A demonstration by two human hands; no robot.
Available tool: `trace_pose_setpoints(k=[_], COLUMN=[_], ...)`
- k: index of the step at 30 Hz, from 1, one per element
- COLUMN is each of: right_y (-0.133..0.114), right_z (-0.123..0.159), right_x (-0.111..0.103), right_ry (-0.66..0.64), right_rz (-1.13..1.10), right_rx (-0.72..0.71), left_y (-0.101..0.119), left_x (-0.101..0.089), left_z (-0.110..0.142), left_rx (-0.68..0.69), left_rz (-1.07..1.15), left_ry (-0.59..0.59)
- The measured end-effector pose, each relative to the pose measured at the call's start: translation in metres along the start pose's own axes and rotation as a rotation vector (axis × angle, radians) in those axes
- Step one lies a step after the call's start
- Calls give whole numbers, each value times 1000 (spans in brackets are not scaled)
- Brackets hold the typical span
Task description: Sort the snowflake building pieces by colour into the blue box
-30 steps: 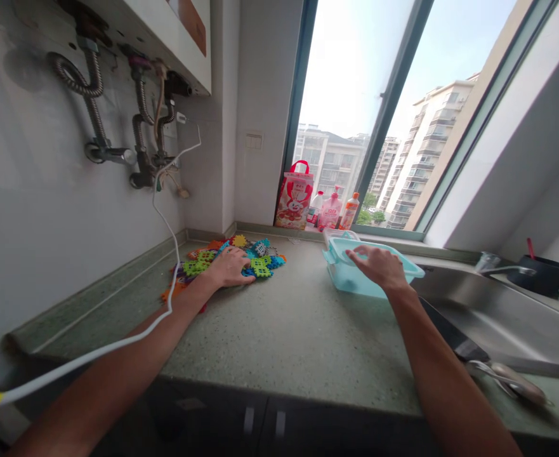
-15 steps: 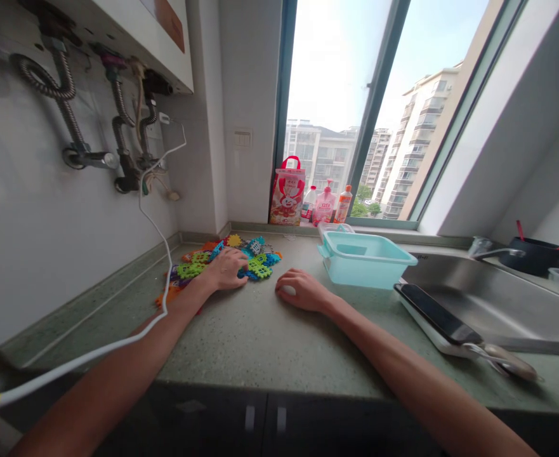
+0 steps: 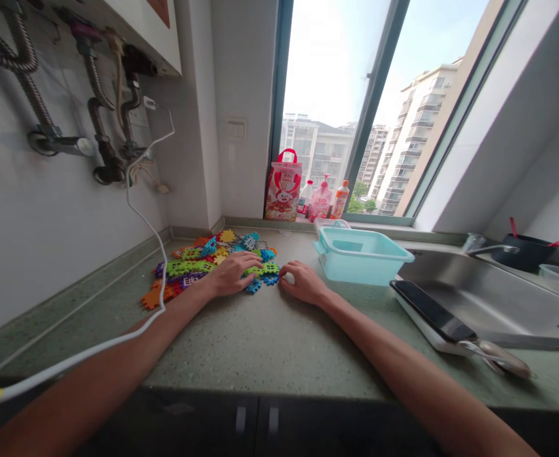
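Observation:
A pile of bright plastic building tiles [image 3: 198, 266], green, orange, blue and yellow, lies on the speckled green counter [image 3: 269, 336] near the left wall. My left hand [image 3: 231, 274] rests flat on the pile's right side with its fingers stretched over green tiles. My right hand [image 3: 302, 284] lies on the counter just right of the pile, fingers curled, its fingertips at a small blue tile [image 3: 270, 279]. A light teal plastic tub [image 3: 360, 256] stands to the right of my right hand, apart from it.
A white cable [image 3: 146, 216] hangs from wall pipes across my left arm. A red bag [image 3: 283, 188] and bottles [image 3: 324, 200] stand on the window sill. Right of the tub are a steel sink [image 3: 488, 298], a dark flat device [image 3: 426, 311] and a spoon [image 3: 498, 357].
My right hand left the tub's rim, dropped to the counter, then slid left to the edge of the tile pile. My left hand stayed on the tiles.

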State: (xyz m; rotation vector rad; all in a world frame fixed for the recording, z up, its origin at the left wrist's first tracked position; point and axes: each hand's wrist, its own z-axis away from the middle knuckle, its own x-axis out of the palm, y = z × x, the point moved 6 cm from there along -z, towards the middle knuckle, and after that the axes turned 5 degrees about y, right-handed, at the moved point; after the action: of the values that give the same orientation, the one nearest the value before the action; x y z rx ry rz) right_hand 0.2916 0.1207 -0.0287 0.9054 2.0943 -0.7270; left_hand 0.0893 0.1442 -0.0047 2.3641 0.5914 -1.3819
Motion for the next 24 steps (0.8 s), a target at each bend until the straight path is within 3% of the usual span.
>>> trace_pose_setpoints(k=[6, 15, 21, 24], right_y=[-2, -1, 10, 9], right_z=[0, 5, 4, 2], right_x=[9, 0, 9, 1], right_ry=[-20, -10, -108, -91], right_rz=[-75, -131, -149, -168], right_rx=[-55, -69, -14, -16], left_y=[-6, -16, -25, -31], left_x=[20, 5, 4, 1], left_z=[1, 3, 5, 6], left_rx=[-50, -138, -177, -193], left_rz=[-71, -265, -327, -317], left_ry=[-156, -27, 29, 58])
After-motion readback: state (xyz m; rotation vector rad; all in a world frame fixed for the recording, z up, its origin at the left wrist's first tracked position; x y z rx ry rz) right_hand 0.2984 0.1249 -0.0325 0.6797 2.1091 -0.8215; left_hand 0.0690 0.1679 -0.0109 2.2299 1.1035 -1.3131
